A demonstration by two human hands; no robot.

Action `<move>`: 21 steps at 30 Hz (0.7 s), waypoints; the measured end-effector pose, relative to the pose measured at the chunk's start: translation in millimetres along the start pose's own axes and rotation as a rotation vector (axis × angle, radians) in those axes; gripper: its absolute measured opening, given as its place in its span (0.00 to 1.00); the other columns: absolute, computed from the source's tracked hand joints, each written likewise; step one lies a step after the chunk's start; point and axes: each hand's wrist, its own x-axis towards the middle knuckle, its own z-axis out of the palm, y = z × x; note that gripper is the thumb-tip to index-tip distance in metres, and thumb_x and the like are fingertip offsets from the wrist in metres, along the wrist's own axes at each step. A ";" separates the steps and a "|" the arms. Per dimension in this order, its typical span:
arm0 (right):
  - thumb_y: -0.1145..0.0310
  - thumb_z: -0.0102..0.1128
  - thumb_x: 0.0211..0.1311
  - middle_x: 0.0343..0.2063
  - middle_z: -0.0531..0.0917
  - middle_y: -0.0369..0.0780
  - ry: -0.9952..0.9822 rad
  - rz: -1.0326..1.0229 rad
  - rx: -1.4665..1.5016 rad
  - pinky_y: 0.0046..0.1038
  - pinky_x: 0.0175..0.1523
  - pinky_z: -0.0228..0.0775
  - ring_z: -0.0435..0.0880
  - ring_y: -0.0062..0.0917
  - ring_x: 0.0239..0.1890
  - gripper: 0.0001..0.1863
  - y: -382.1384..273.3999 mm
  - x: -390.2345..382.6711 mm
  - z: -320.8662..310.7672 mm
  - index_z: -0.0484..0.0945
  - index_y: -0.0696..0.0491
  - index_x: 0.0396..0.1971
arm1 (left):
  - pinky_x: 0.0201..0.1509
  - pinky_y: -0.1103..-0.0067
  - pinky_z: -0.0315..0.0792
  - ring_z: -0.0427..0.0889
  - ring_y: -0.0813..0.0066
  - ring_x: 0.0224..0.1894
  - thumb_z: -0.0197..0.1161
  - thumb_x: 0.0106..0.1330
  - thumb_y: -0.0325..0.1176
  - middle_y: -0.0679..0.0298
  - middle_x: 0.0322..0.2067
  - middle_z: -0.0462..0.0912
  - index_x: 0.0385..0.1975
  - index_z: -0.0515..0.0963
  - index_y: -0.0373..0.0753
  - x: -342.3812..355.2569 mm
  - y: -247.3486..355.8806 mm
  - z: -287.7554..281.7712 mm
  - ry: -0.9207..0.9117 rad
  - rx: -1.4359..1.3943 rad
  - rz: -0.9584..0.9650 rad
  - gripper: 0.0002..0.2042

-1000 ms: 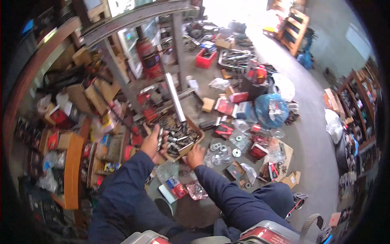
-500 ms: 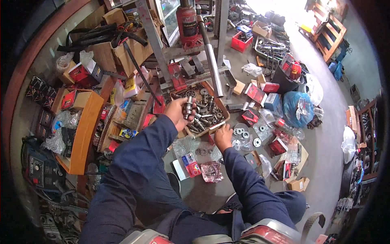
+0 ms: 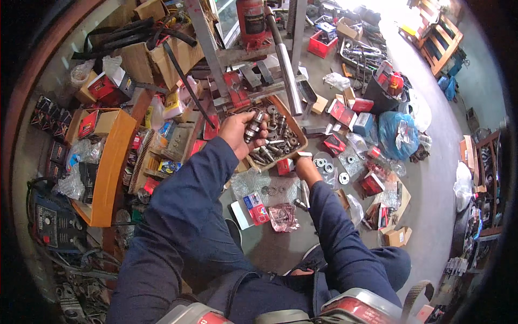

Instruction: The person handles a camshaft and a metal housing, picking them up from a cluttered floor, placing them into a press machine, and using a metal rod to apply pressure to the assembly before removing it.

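So the left hand has a shiny, stubby metal shaft with chunky round collars, fingers wrapped round it in a proper grip. It's near the middle of the frame, a bit above centre, tilted: one end points to the upper right, the other to the lower left. From this view it sits across the left side of a shallow tan open-topped box piled with greasy metal parts, though I can't tell how high above the pile it's being held.

The right hand is down and to the right, by the box's lower right corner, with a small white piece just beside it. Its fingers are mostly hidden, so no clue whether they're clasping something or relaxed. The relation that matters here: the shaft lies up and left of the right hand, with part of the box between them, and the left hand is obviously the near one since it's got the thing.

Close around that: silvery metal rings just right of the right hand, clear bubble wrap below the box, then a blue and red carton and a crinkly pinkish plastic packet on the grey floor. A polished steel bar slants down toward the box's upper right side.
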 end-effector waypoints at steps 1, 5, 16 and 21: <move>0.74 0.55 0.52 0.37 0.83 0.52 0.069 0.033 0.033 0.40 0.47 0.74 0.82 0.47 0.42 0.11 17.3 0.8 1.7 0.82 0.58 0.35 | 0.25 0.79 0.68 0.74 0.75 0.26 0.45 0.72 0.38 0.64 0.26 0.75 0.42 0.73 0.34 4.1 -2.0 10.4 -0.004 0.026 -0.018 0.14; 0.66 0.63 0.54 0.36 0.84 0.47 -0.488 -0.007 -0.080 0.38 0.47 0.75 0.82 0.40 0.43 0.12 7.0 16.0 -44.1 0.81 0.60 0.33 | 0.22 0.80 0.67 0.74 0.76 0.24 0.45 0.72 0.38 0.64 0.25 0.75 0.40 0.73 0.34 1.2 0.2 6.2 0.054 0.154 -0.043 0.14; 0.65 0.57 0.66 0.45 0.77 0.40 -0.407 -0.085 1.930 0.28 0.51 0.74 0.81 0.32 0.46 0.19 -77.6 -1.3 -188.5 0.69 0.58 0.53 | 0.29 0.83 0.74 0.78 0.78 0.28 0.65 0.62 0.27 0.64 0.32 0.80 0.44 0.74 0.32 5.2 -15.7 3.8 0.014 0.558 -0.037 0.13; 0.66 0.58 0.66 0.45 0.78 0.43 -0.394 -0.141 2.000 0.28 0.49 0.76 0.81 0.32 0.46 0.25 -99.7 -0.1 -192.2 0.65 0.59 0.59 | 0.33 0.82 0.75 0.80 0.79 0.32 0.70 0.55 0.26 0.63 0.33 0.81 0.45 0.74 0.31 6.2 -13.7 3.2 0.065 0.925 0.178 0.18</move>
